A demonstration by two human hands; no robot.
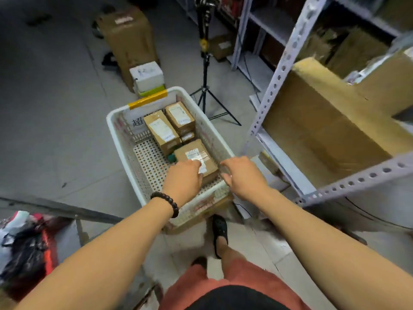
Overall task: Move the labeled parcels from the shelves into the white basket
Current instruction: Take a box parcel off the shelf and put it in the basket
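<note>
The white basket (111, 121) stands on the floor in front of me, with several brown labeled parcels inside. Two parcels (162, 130) (180, 115) lie side by side at its far end, with a smaller one (187, 137) behind them. A nearer labeled parcel (194, 151) lies against the basket's right wall. My left hand (183, 177), with a bead bracelet on its wrist, rests on this parcel's near edge with fingers on the label. My right hand (243, 175) hovers over the basket's near right rim, fingers loosely curled and holding nothing.
A grey metal shelf (283, 68) rises at the right with a large cardboard box (317, 121) on it. A black tripod (205, 92) stands behind the basket. A tall brown box (129, 39) and a white box (147, 74) sit beyond. Bags (24, 247) lie at the lower left.
</note>
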